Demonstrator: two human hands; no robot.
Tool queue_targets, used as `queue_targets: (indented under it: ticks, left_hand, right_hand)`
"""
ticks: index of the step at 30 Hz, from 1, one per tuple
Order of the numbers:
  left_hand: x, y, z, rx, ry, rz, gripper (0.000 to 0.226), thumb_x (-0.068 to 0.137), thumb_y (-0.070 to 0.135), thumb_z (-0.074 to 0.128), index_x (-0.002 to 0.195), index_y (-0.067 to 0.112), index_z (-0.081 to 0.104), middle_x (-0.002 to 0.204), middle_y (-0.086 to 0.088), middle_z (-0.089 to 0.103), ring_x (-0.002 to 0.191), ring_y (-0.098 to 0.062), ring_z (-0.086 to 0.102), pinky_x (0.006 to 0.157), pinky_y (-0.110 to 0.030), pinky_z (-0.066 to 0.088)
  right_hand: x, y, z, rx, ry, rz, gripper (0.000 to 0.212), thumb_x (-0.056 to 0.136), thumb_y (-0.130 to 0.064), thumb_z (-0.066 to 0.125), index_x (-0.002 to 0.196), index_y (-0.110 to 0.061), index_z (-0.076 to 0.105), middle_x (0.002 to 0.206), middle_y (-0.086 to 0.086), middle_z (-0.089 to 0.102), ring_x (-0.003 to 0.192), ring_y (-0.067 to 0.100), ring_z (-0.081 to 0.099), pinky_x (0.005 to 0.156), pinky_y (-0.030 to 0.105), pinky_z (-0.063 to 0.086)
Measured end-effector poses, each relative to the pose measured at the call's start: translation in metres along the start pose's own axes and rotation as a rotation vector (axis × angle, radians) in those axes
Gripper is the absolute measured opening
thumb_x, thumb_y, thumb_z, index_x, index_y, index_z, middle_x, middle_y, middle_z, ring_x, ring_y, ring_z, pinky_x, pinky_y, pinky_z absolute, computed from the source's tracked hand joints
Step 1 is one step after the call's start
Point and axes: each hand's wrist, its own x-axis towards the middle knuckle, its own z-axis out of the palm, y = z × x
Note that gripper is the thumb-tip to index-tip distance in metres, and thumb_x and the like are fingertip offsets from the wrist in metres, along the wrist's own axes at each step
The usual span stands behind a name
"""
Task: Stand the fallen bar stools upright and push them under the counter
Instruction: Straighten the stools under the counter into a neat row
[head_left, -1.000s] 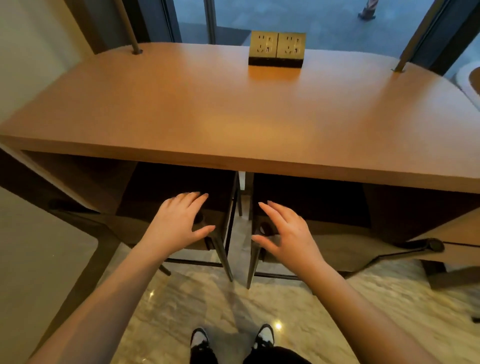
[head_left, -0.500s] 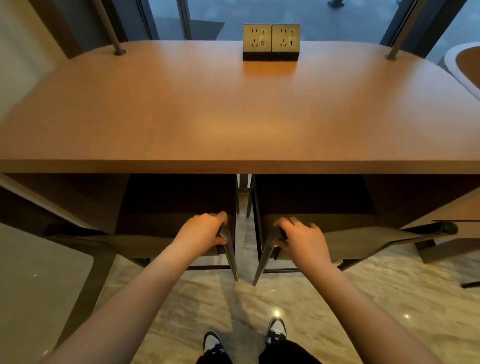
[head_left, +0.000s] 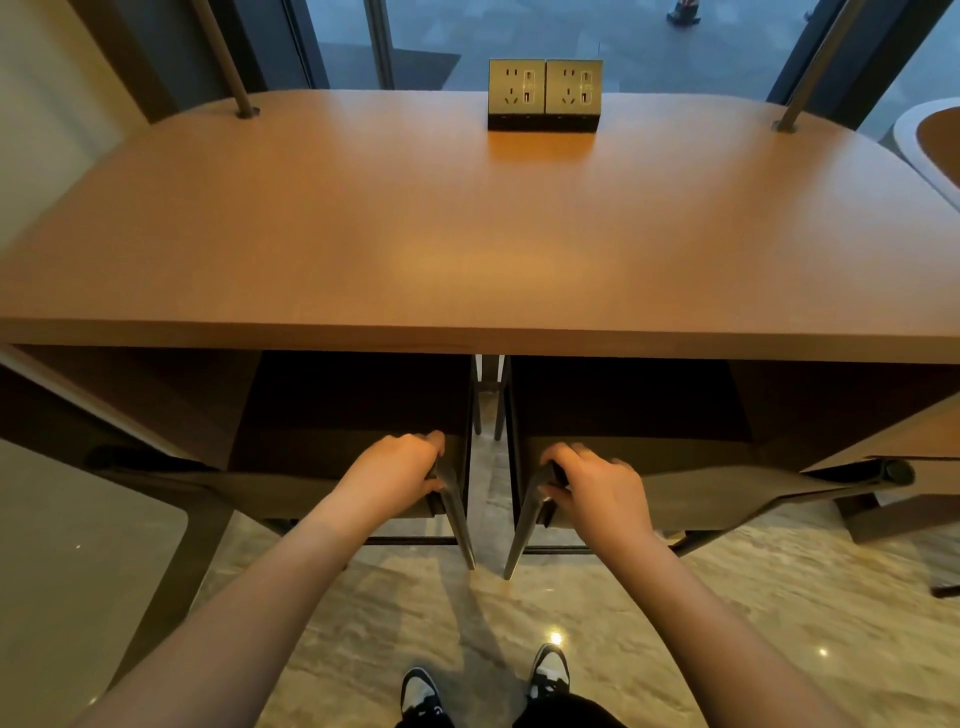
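No text, label, brand or number can be read anywhere in the frame. The twin socket block (head_left: 545, 93) at the upper centre, standing on the far edge of the counter (head_left: 363, 234), shows only plug holes.

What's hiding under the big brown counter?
Two bar stools stand upright under the counter, side by side, a hand gripping each. Their fronts and far legs are hidden in shadow.

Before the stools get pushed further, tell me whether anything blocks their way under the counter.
Nothing visible does. Both dark metal-legged stools stand upright, gripped by left hand and right hand, already largely beneath the brown wooden counter.
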Motion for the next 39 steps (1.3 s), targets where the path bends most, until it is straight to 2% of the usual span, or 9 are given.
queue_targets:
  ticks: [6, 16, 26, 30, 36, 39]
  left_hand:
    - [-0.003, 0.000, 0.006, -0.007, 0.040, -0.016, 0.038, 0.092, 0.033, 0.065, 0.124, 0.022, 0.049, 0.099, -0.001, 0.067, 0.083, -0.018, 0.067, 0.071, -0.032, 0.058]
    - [-0.007, 0.003, 0.011, -0.039, 0.093, -0.054, 0.036, 0.090, 0.033, 0.068, 0.120, 0.022, 0.050, 0.092, 0.001, 0.067, 0.077, -0.016, 0.066, 0.062, -0.026, 0.055]
    - [-0.010, 0.003, 0.003, -0.027, 0.036, -0.030, 0.040, 0.090, 0.030, 0.068, 0.124, 0.020, 0.049, 0.102, -0.002, 0.066, 0.086, -0.019, 0.066, 0.074, -0.033, 0.058]
    - [-0.011, 0.005, -0.002, -0.028, 0.005, -0.022, 0.039, 0.091, 0.024, 0.068, 0.124, 0.019, 0.048, 0.105, -0.004, 0.065, 0.090, -0.021, 0.065, 0.076, -0.034, 0.057]
    - [-0.011, 0.007, -0.006, -0.029, -0.018, 0.008, 0.040, 0.092, 0.020, 0.066, 0.126, 0.019, 0.047, 0.108, -0.004, 0.064, 0.092, -0.019, 0.065, 0.080, -0.034, 0.057]
    - [-0.010, 0.005, -0.005, -0.036, -0.012, 0.024, 0.040, 0.091, 0.021, 0.067, 0.125, 0.020, 0.048, 0.106, -0.003, 0.064, 0.091, -0.018, 0.065, 0.079, -0.034, 0.057]
  right_hand:
    - [0.001, -0.001, 0.004, 0.018, 0.053, -0.008, 0.028, 0.083, -0.026, 0.074, 0.110, -0.023, 0.065, 0.101, -0.001, 0.070, 0.076, 0.024, 0.067, 0.074, 0.035, 0.050]
    - [-0.001, -0.001, 0.009, -0.001, 0.127, -0.019, 0.032, 0.073, -0.022, 0.084, 0.100, -0.022, 0.067, 0.090, -0.001, 0.071, 0.065, 0.023, 0.066, 0.065, 0.035, 0.051]
    - [-0.001, -0.002, 0.008, 0.017, 0.050, -0.017, 0.034, 0.081, -0.026, 0.077, 0.112, -0.022, 0.064, 0.103, 0.001, 0.070, 0.082, 0.025, 0.068, 0.078, 0.039, 0.051]
    - [0.000, -0.003, 0.008, 0.010, 0.011, 0.001, 0.033, 0.087, -0.030, 0.070, 0.118, -0.026, 0.059, 0.111, -0.001, 0.067, 0.090, 0.023, 0.066, 0.083, 0.036, 0.049]
    - [0.000, 0.000, 0.007, -0.015, -0.030, 0.014, 0.032, 0.091, -0.035, 0.063, 0.122, -0.029, 0.053, 0.116, -0.005, 0.062, 0.091, 0.020, 0.063, 0.078, 0.029, 0.046]
    - [0.001, 0.000, 0.008, -0.017, -0.037, 0.028, 0.033, 0.093, -0.035, 0.062, 0.124, -0.029, 0.052, 0.119, -0.005, 0.062, 0.096, 0.020, 0.062, 0.085, 0.030, 0.045]
